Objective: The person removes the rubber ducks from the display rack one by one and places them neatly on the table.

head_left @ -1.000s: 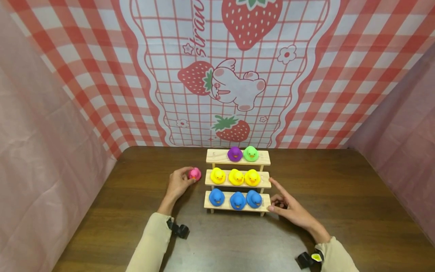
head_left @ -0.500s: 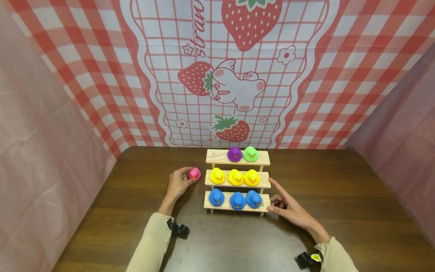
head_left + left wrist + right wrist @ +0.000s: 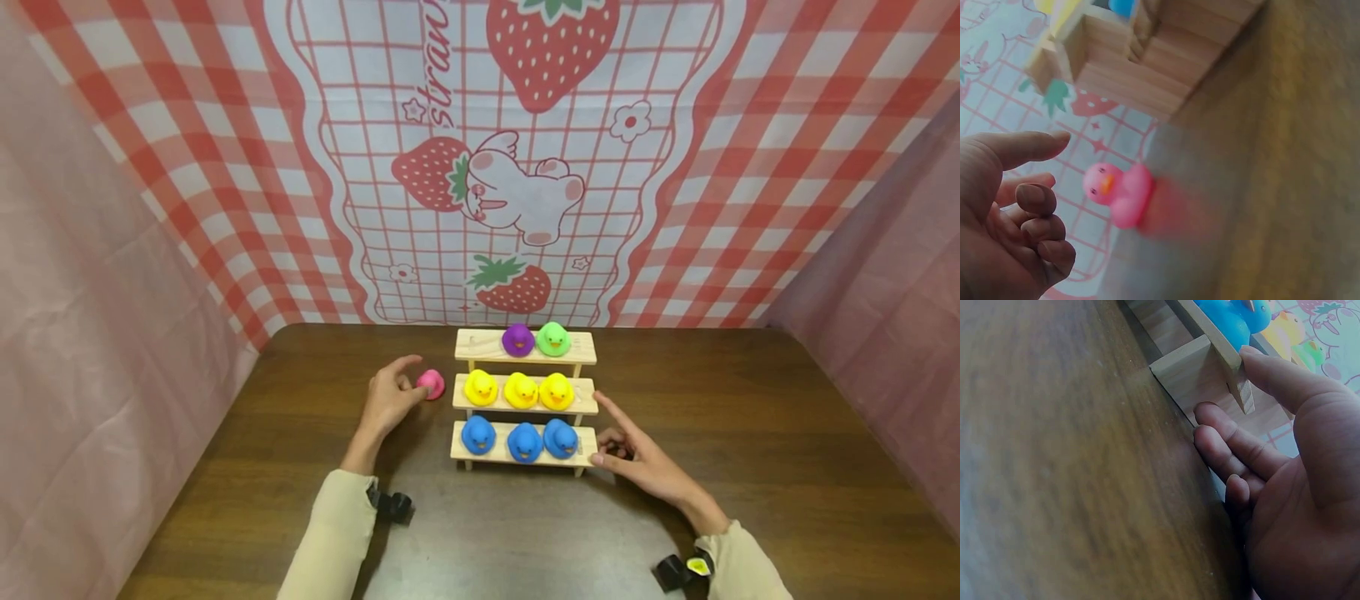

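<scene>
A pink rubber duck (image 3: 434, 381) stands on the table left of a three-tier wooden rack (image 3: 483, 348). Beside it is my left hand (image 3: 386, 402), thumb and index finger spread; in the left wrist view this hand (image 3: 1007, 219) is apart from the pink duck (image 3: 1132, 195). At the rack's right end, my right hand (image 3: 637, 458) has its thumb against the bottom shelf and its index finger reaching to the middle shelf's end. Blue ducks (image 3: 478, 437) fill the bottom shelf, yellow ducks (image 3: 482, 389) the middle one. A purple duck (image 3: 518, 340) and a green duck (image 3: 554, 340) sit on top.
The brown wooden table (image 3: 750, 433) extends on both sides of the rack. Behind it hangs a red-and-white checked cloth (image 3: 525, 275) with strawberries. Pink curtains (image 3: 112, 333) flank the left and right sides.
My left hand has let go of the pink duck, its index finger lifting away and the hand shifting slightly left. The duck stays on the table. My right hand has not moved.
</scene>
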{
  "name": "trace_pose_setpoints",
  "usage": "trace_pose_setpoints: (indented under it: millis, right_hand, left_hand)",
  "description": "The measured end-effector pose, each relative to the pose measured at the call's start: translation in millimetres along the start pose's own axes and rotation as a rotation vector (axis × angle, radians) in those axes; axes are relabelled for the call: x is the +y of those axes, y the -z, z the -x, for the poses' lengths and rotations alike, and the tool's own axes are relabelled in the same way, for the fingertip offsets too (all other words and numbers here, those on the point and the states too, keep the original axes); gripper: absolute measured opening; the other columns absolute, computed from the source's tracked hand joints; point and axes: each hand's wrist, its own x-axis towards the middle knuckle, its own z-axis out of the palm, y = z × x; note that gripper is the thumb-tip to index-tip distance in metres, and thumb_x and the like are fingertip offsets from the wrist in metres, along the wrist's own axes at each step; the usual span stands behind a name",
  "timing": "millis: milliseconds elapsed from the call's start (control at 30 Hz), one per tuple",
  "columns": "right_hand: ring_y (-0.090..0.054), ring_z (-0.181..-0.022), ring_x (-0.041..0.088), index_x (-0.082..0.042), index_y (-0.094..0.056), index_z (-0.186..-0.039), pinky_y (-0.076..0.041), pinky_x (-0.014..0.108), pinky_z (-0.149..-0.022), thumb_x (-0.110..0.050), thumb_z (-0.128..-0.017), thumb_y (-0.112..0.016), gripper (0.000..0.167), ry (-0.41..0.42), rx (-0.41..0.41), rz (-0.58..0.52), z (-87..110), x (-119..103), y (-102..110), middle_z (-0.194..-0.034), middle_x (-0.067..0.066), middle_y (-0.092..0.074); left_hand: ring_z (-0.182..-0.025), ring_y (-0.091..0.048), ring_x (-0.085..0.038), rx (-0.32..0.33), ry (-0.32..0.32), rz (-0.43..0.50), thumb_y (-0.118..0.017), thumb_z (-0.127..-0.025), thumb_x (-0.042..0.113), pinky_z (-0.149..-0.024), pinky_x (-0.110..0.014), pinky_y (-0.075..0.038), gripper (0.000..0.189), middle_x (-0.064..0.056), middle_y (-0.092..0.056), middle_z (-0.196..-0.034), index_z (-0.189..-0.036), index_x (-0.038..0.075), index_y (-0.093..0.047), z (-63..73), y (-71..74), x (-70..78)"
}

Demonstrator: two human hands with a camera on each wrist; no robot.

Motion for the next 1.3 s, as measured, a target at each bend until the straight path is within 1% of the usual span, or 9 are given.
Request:
trace_pose_setpoints:
  millis: [133, 267, 400, 567, 800, 967, 1100, 1300]
  right_hand:
    - [-0.058, -0.080, 0.004, -0.013, -0.014, -0.161, -0.044, 0.026, -0.063, -0.003, -0.093, -0.066, 0.086, -0.003, 0.003, 0.001, 0.1, -0.3, 0.3, -0.087, 0.003, -0.067]
    - [-0.058, -0.080, 0.005, -0.013, -0.014, -0.161, -0.044, 0.026, -0.063, -0.003, -0.093, -0.065, 0.085, -0.010, 0.001, -0.002, -0.1, -0.8, 0.1, -0.086, 0.003, -0.067]
    - [-0.059, -0.080, 0.005, -0.012, -0.013, -0.161, -0.044, 0.026, -0.063, -0.003, -0.094, -0.065, 0.085, -0.014, -0.004, -0.012, -0.3, -1.3, -0.7, -0.087, 0.005, -0.067]
    - [-0.059, -0.080, 0.005, -0.013, -0.013, -0.161, -0.044, 0.027, -0.063, -0.003, -0.094, -0.065, 0.085, -0.013, -0.008, -0.020, -0.6, -1.7, -1.8, -0.087, 0.005, -0.067]
    - [-0.058, -0.079, 0.004, -0.013, -0.013, -0.161, -0.044, 0.027, -0.062, -0.003, -0.094, -0.065, 0.085, -0.018, -0.007, -0.020, 0.2, -2.5, -0.4, -0.088, 0.004, -0.067]
    - [-0.058, -0.079, 0.003, -0.013, -0.013, -0.161, -0.044, 0.026, -0.062, -0.004, -0.094, -0.065, 0.085, -0.022, -0.005, -0.019, 0.1, -3.0, 0.1, -0.088, 0.004, -0.067]
    - [-0.058, -0.079, 0.003, -0.013, -0.013, -0.161, -0.044, 0.026, -0.063, -0.004, -0.094, -0.065, 0.085, -0.028, -0.006, -0.015, 0.6, -3.2, -0.2, -0.088, 0.005, -0.067]
    - [-0.058, -0.079, 0.004, -0.015, -0.013, -0.161, -0.044, 0.026, -0.063, -0.006, -0.095, -0.065, 0.085, -0.048, -0.007, -0.012, 0.8, -5.2, 0.1, -0.089, 0.005, -0.067]
  left_hand:
    - [-0.047, -0.038, -0.007, 0.027, -0.045, 0.016, -0.077, -0.081, 0.004, -0.047, -0.022, -0.031, 0.048, 0.004, -0.042, -0.053, -0.128, 0.003, -0.065, 1.7, 2.9, 13.3]
    - [-0.047, -0.036, -0.007, 0.038, -0.073, 0.066, -0.079, -0.082, 0.009, -0.048, -0.022, -0.030, 0.047, 0.004, -0.042, -0.052, -0.127, 0.006, -0.066, 3.6, 5.0, 28.6]
    - [-0.048, -0.036, -0.005, 0.028, -0.104, 0.113, -0.081, -0.082, 0.013, -0.049, -0.022, -0.031, 0.048, 0.004, -0.043, -0.054, -0.127, 0.008, -0.066, 4.4, 4.7, 45.0]
    - [-0.046, -0.034, -0.003, 0.006, -0.154, 0.149, -0.081, -0.082, 0.012, -0.049, -0.022, -0.032, 0.047, 0.002, -0.043, -0.054, -0.127, 0.009, -0.067, 4.4, 2.5, 64.8]
    - [-0.045, -0.035, -0.006, -0.044, -0.178, 0.171, -0.079, -0.084, 0.010, -0.046, -0.021, -0.030, 0.048, 0.004, -0.044, -0.053, -0.129, 0.005, -0.065, -0.3, -4.7, 87.1]
    - [-0.046, -0.034, -0.007, -0.062, -0.206, 0.159, -0.079, -0.083, 0.010, -0.048, -0.021, -0.030, 0.048, 0.004, -0.044, -0.053, -0.129, 0.006, -0.065, -4.4, -12.6, 97.6]
    - [-0.048, -0.036, -0.007, -0.074, -0.220, 0.139, -0.079, -0.083, 0.010, -0.051, -0.022, -0.032, 0.050, 0.004, -0.045, -0.054, -0.130, 0.006, -0.065, -7.8, -18.9, 102.8]
    - [-0.047, -0.036, -0.008, -0.110, -0.199, 0.138, -0.079, -0.083, 0.013, -0.048, -0.022, -0.031, 0.052, 0.003, -0.046, -0.054, -0.132, 0.007, -0.063, -11.7, -27.6, 108.3]
